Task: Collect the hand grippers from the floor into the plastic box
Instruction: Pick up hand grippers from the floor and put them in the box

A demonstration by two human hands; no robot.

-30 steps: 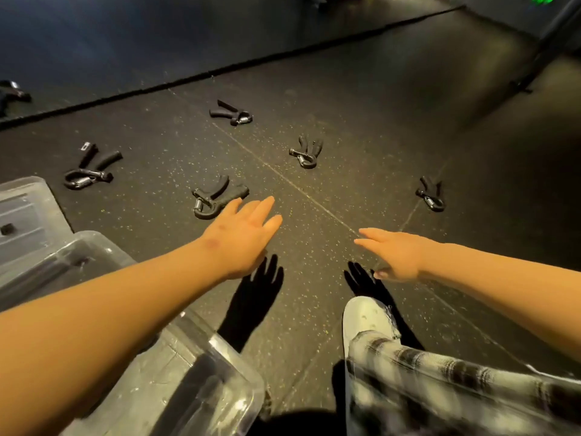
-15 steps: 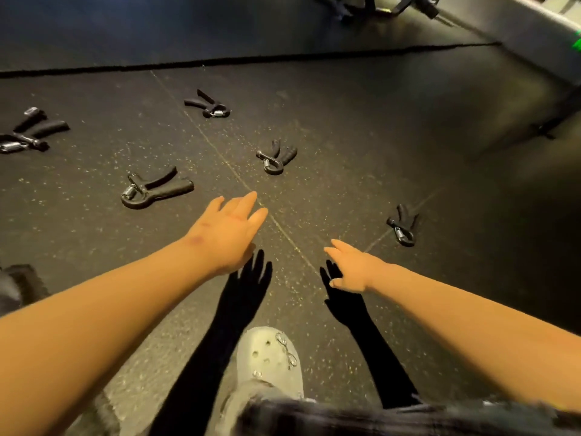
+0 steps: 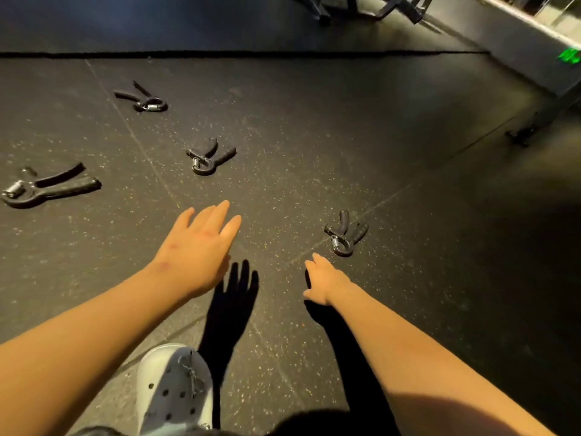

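Fingers of both hands are spread flat and hold nothing: the right hand (image 3: 325,280) hovers just short of the nearest hand gripper (image 3: 344,233) (three more lie further left), the left hand (image 3: 199,247) above bare floor (image 3: 361,136).

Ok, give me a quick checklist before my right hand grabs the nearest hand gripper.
1. Right hand free to grasp: ok, open and empty.
2. Nearest hand gripper unobstructed: ok, lying alone on the floor just beyond the fingers.
3. Contact made: not ok, a gap remains.
4. Left hand free: ok, open and empty.
5. Plastic box within reach: cannot tell, out of view.
6. Others remaining: not ok, three more lie to the left.
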